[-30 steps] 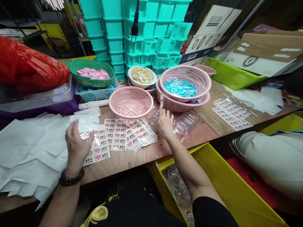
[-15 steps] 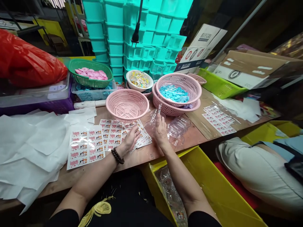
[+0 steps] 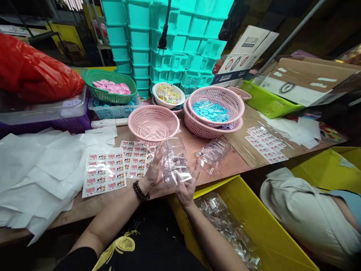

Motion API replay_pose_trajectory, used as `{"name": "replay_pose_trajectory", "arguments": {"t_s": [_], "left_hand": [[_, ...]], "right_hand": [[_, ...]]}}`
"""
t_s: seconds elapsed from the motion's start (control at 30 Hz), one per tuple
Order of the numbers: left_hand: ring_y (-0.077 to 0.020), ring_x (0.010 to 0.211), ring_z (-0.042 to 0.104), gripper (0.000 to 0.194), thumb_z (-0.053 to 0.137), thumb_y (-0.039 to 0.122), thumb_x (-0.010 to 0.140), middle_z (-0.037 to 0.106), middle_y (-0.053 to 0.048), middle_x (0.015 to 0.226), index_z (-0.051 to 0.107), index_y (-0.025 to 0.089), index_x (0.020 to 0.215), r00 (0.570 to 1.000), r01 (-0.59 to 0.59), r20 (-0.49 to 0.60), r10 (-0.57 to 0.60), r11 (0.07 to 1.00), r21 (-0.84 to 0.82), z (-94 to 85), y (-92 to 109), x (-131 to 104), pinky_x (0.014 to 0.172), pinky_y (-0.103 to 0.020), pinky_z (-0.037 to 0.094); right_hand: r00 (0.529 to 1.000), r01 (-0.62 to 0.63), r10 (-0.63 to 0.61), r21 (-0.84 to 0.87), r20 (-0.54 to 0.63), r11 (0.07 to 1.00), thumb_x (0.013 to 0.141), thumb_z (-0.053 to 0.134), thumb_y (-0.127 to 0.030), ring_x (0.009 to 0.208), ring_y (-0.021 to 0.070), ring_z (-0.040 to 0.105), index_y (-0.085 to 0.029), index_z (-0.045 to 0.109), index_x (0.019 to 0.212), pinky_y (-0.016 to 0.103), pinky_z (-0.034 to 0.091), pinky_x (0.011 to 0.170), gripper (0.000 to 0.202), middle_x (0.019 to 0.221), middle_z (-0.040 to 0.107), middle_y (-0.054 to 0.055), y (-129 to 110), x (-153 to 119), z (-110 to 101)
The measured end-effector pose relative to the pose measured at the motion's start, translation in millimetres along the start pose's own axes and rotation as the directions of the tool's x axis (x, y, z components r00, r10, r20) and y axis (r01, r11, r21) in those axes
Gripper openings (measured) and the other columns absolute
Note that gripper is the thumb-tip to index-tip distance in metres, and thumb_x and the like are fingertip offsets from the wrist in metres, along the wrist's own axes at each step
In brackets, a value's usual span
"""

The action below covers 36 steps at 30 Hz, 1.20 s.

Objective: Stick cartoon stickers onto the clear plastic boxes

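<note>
A row of nested clear plastic boxes (image 3: 175, 160) is held up over the front of the table between both my hands. My left hand (image 3: 153, 170), with a dark bead bracelet on its wrist, grips the row along its left side. Under the lower right end, my right hand (image 3: 186, 191) holds it, one finger pointing up beside it. More clear plastic boxes (image 3: 216, 152) lie on the table just right of that hand. Sheets of cat stickers (image 3: 105, 171) spread to the left, some partly hidden behind my left hand. Behind the boxes stands a pink basket (image 3: 153, 122).
Stacked pink baskets (image 3: 213, 130) hold blue pieces. A green basket (image 3: 109, 96) contains pink pieces, and a white bowl (image 3: 168, 96) small wrapped items. White paper (image 3: 36, 169) covers the left. A yellow bin (image 3: 254, 218) of clear boxes stands below; a person's leg (image 3: 304, 214) is beside it.
My hands have come together around the row of clear boxes, which now stands out in front of the sticker sheets. The camera view has shifted slightly, showing more clear boxes in the yellow bin.
</note>
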<state>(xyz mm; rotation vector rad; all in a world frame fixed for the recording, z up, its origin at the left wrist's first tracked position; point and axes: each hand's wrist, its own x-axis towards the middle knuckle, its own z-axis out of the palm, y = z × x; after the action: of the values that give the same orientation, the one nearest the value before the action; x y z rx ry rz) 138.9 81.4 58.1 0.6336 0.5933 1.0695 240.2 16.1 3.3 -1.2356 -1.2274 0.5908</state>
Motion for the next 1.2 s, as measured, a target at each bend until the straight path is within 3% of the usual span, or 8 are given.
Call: {"name": "replay_pose_trajectory", "arguments": {"t_s": [0.17,0.4,0.47,0.6,0.77,0.97,1.1,1.2], "left_hand": [[-0.0252,0.120,0.067,0.088,0.073,0.050,0.083,0.056,-0.006,0.148,0.022,0.043,0.155,0.977,-0.139,-0.162,0.138,0.990,0.001,-33.2,13.4,-38.6,0.100,-0.042,0.055],[-0.0184,0.100,0.072,0.089,0.075,0.041,0.085,0.064,-0.008,0.132,0.020,0.038,0.155,0.871,-0.060,-0.478,0.109,0.991,0.116,-77.2,38.1,-54.6,0.085,-0.032,0.060],[-0.0174,0.098,0.071,0.090,0.079,0.038,0.081,0.064,-0.009,0.132,0.024,0.036,0.153,0.850,-0.022,-0.519,0.088,0.991,0.133,-84.7,42.5,-51.3,0.084,-0.032,0.060],[-0.0268,0.118,0.065,0.091,0.085,0.042,0.074,0.056,-0.013,0.143,0.036,0.032,0.150,0.888,0.019,-0.438,0.143,0.939,0.345,-96.9,50.9,-42.8,0.098,-0.044,0.055],[-0.0339,0.146,0.037,0.080,0.090,0.038,0.066,0.049,-0.013,0.153,0.058,0.024,0.138,0.918,-0.051,-0.215,0.333,0.639,0.768,-95.0,52.2,-34.2,0.124,-0.047,0.024],[-0.0375,0.144,0.039,0.078,0.086,0.042,0.070,0.052,-0.014,0.150,0.057,0.027,0.141,0.914,0.044,-0.236,0.329,0.499,0.866,-88.6,48.6,-31.3,0.124,-0.052,0.019],[-0.0328,0.148,0.036,0.069,0.076,0.046,0.082,0.047,-0.014,0.155,0.053,0.024,0.144,0.917,0.026,-0.246,0.315,0.566,0.824,-95.6,50.2,-31.3,0.124,-0.047,0.021],[-0.0279,0.149,0.036,0.056,0.060,0.046,0.094,0.044,-0.012,0.158,0.051,0.024,0.144,0.897,-0.071,-0.230,0.377,0.638,0.767,-102.6,51.7,-42.3,0.123,-0.044,0.025]], "right_hand": [[1.000,-0.003,0.003,0.100,0.001,0.995,0.101,0.037,-0.031,0.136,0.0256,0.055,-0.024,-0.020,0.159,0.047,0.053,0.104,0.081,0.156,0.044,0.020,-6.1,-21.1,53.9],[0.977,0.207,-0.212,-0.406,0.032,0.890,0.093,0.061,-0.037,0.149,0.0382,0.034,-0.021,-0.014,0.160,0.068,0.033,0.114,0.102,0.163,0.026,0.027,4.7,-25.0,90.3],[0.972,0.225,-0.231,-0.445,0.043,0.867,0.088,0.066,-0.037,0.148,0.0393,0.035,-0.021,-0.015,0.160,0.067,0.035,0.113,0.109,0.163,0.024,0.027,6.8,-24.6,85.0],[0.967,0.240,-0.194,-0.335,0.165,0.911,0.085,0.057,-0.019,0.147,0.0340,0.039,-0.024,-0.012,0.161,0.060,0.042,0.113,0.102,0.166,0.021,0.022,0.3,-28.0,48.1],[0.977,0.172,-0.153,-0.124,0.149,0.977,0.092,0.051,-0.017,0.134,0.0277,0.055,-0.030,0.010,0.162,0.055,0.046,0.111,0.082,0.150,0.050,0.015,-18.7,-31.0,18.3],[0.984,0.156,-0.138,-0.181,0.110,0.971,0.091,0.068,-0.028,0.119,0.0251,0.062,-0.026,0.066,0.122,0.048,0.051,0.104,0.032,0.125,0.064,0.011,-27.0,-12.3,25.3],[0.993,-0.054,0.056,-0.027,0.104,0.998,0.088,0.071,-0.038,0.086,0.0200,0.066,-0.023,0.071,0.088,0.037,0.057,0.078,0.015,0.090,0.069,0.005,-50.8,3.7,11.2],[0.887,-0.343,0.312,0.034,0.341,0.939,0.085,0.074,-0.047,0.064,0.0150,0.062,-0.021,0.070,0.084,0.030,0.054,0.062,0.026,0.074,0.069,0.003,-74.4,12.3,3.8]]}}
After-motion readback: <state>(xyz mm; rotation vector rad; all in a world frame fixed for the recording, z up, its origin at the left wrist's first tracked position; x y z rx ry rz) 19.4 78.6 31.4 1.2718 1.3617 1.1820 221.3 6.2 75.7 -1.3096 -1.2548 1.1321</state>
